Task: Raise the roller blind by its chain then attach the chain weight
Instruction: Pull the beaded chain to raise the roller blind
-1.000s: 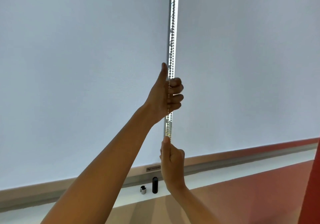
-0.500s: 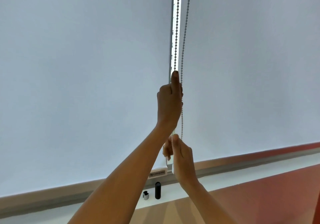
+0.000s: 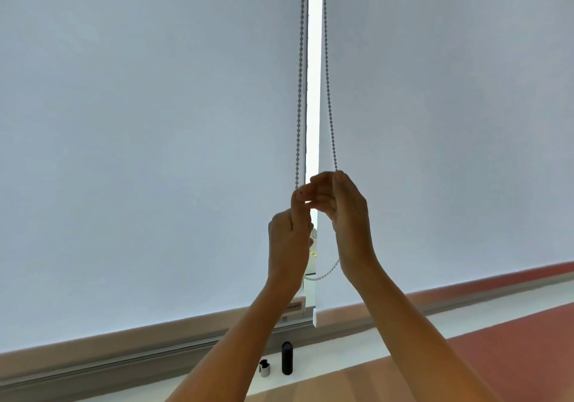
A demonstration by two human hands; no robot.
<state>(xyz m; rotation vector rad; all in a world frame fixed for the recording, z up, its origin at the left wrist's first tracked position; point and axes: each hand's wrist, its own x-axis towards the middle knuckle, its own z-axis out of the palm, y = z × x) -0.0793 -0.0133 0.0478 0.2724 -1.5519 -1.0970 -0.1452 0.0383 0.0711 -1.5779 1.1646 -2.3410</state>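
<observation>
Two strands of the grey bead chain (image 3: 330,112) hang in the bright gap between two white roller blinds, the left blind (image 3: 155,122) and the right blind (image 3: 450,122). My left hand (image 3: 289,243) is closed around the left strand, thumb pointing up. My right hand (image 3: 344,215) sits slightly higher and pinches the right strand at its fingertips. The chain's bottom loop (image 3: 324,275) sags between my wrists. A black cylinder (image 3: 287,358) and a small grey cap-like piece (image 3: 264,368) stand on the sill below, apart from both hands.
The white sill (image 3: 357,350) runs along under the blinds' bottom rails, with a grey window frame (image 3: 124,364) behind it. A small label (image 3: 293,307) is stuck near the gap. A wooden and red surface (image 3: 497,339) lies in front at the lower right.
My left hand has come down the chain from its higher grip. My right hand has risen and moved onto the right strand. The two strands now hang apart.
</observation>
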